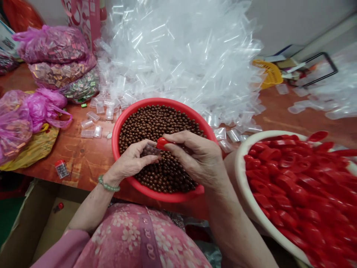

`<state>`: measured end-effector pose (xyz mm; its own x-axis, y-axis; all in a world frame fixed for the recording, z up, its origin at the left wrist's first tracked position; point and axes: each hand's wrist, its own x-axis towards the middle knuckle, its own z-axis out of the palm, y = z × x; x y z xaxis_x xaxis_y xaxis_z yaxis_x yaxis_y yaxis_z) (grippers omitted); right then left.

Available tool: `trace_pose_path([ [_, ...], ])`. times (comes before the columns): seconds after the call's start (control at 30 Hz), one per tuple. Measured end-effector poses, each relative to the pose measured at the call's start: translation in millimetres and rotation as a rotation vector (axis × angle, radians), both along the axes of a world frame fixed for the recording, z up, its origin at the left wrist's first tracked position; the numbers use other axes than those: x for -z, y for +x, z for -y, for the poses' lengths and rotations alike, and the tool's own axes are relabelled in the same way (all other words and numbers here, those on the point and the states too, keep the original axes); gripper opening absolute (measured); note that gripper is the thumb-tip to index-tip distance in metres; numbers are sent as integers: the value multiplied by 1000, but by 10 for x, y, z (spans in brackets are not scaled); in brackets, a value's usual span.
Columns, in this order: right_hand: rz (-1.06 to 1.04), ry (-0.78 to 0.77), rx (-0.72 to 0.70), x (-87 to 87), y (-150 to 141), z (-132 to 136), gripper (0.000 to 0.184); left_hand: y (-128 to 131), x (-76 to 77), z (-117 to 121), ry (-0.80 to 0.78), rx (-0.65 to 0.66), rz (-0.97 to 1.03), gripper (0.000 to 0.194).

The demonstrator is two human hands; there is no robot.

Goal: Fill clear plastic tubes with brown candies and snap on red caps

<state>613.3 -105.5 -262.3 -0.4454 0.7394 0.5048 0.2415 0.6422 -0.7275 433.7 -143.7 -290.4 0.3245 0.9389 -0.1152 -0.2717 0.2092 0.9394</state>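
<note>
My left hand (136, 158) is closed around a small clear plastic container (150, 150) that looks filled with dark brown balls. In my right hand (195, 154), a red plastic cap (162, 143) is pinched between thumb and fingers, right at the container's open end. I cannot tell whether the cap is seated on it. Both hands are over a red basin (115, 130) full of glossy brown balls (161, 119). At the right, a cream tub (240, 163) is heaped with red caps (295, 186).
A big pile of clear containers (181, 56) covers the back of the table. Pink bags (55, 44) of small packets stand at the left. A filled, capped container (61, 169) is near the table's front edge, above a cardboard box (47, 230). A yellow basket (267, 73) stands behind.
</note>
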Motion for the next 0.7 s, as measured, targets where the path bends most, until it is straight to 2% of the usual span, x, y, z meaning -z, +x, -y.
trace_pose_path([
  [0.13, 132, 77, -66, -93, -29, -19, 12, -3, 6, 2, 12, -4, 5, 19],
  [0.23, 214, 120, -46, -138, 112, -39, 12, -9, -16, 17, -19, -32, -17, 18],
  [0.33, 206, 109, -4, -140, 208, -51, 12, -13, -36, 27, -19, -37, -18, 19],
  [0.53, -40, -35, 65, -10, -49, 22, 16, -12, 11, 17, -43, -35, 64, 22],
  [0.7, -41, -45, 94, 132, -243, 140, 12, 29, 112, 59, -32, -63, 74, 22],
])
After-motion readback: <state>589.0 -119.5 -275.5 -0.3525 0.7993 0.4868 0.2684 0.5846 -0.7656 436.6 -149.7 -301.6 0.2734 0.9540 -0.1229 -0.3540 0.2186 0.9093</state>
